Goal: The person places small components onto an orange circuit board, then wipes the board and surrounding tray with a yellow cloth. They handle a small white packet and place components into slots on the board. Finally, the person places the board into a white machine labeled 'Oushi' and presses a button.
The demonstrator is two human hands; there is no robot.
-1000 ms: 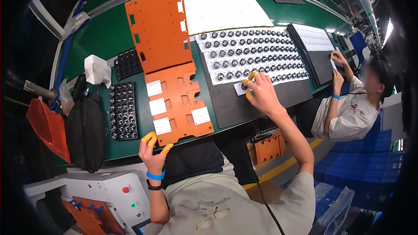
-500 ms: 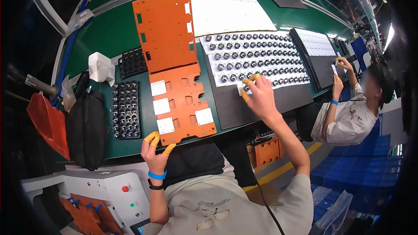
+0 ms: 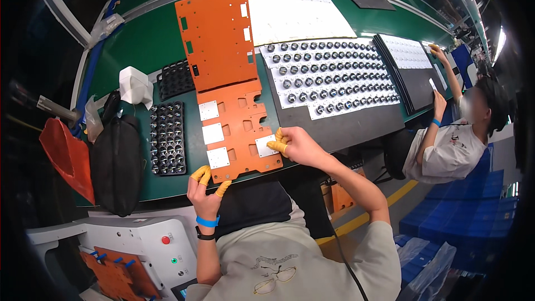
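Note:
An orange hinged fixture (image 3: 243, 163) lies unfolded on the green table, its holed flap (image 3: 216, 39) laid back at the far side. White square plates sit on it: several down its left side, such as the nearest left plate (image 3: 219, 158), and a single right plate (image 3: 265, 146). At that right plate's edge, my right hand (image 3: 298, 146) has yellow-covered thumb and fingers closed in a pinch. My left hand (image 3: 206, 192), fingers apart and also in yellow finger covers, rests by the fixture's near left corner. Whether it presses on the fixture is unclear.
Rows of white plates bearing round black parts (image 3: 334, 78) cover a black board (image 3: 356, 128) to the right. A black tray of round parts (image 3: 168, 139) stands left, beside a black bag (image 3: 117, 164). Another person (image 3: 446, 145) works at the far right.
My right hand has come left and nearer, from the front row of round parts to the fixture's right plate. My left hand stays at the corner. The co-worker's far hand has reached farther away.

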